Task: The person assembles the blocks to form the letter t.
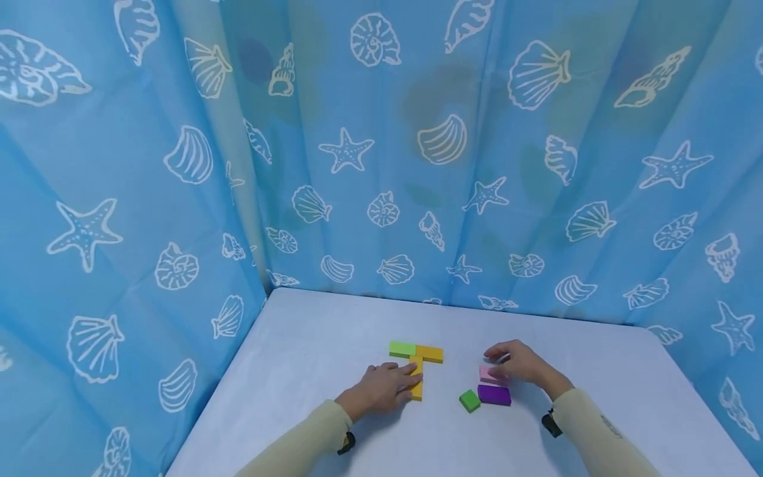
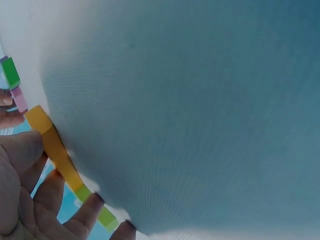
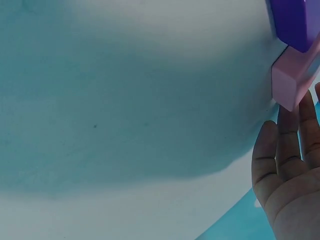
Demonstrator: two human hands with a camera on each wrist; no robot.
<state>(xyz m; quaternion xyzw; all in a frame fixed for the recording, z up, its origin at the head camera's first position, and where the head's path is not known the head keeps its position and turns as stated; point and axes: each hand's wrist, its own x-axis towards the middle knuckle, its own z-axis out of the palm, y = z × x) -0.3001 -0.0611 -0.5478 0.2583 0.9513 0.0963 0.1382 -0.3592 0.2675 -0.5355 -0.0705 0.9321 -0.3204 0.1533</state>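
My left hand [image 1: 384, 387] rests its spread fingers on an upright-lying yellow block [image 1: 416, 392], whose far end meets an orange block [image 1: 430, 354] and a light green block [image 1: 402, 349] set end to end. In the left wrist view the thumb touches the orange-yellow row [image 2: 60, 155]. My right hand [image 1: 521, 364] is at a pink block [image 1: 489, 375], its fingers fairly straight; the right wrist view shows fingertips touching that pink block [image 3: 290, 82]. A purple block [image 1: 494, 395] lies just nearer than the pink one, with a green block [image 1: 469, 401] at its left.
All the blocks lie on a white-covered table [image 1: 310, 344]. A blue curtain [image 1: 393, 165] with white shell and starfish prints stands behind the table and along its left side. Both wrists wear dark bands [image 1: 551, 424] below light sleeves [image 1: 596, 430].
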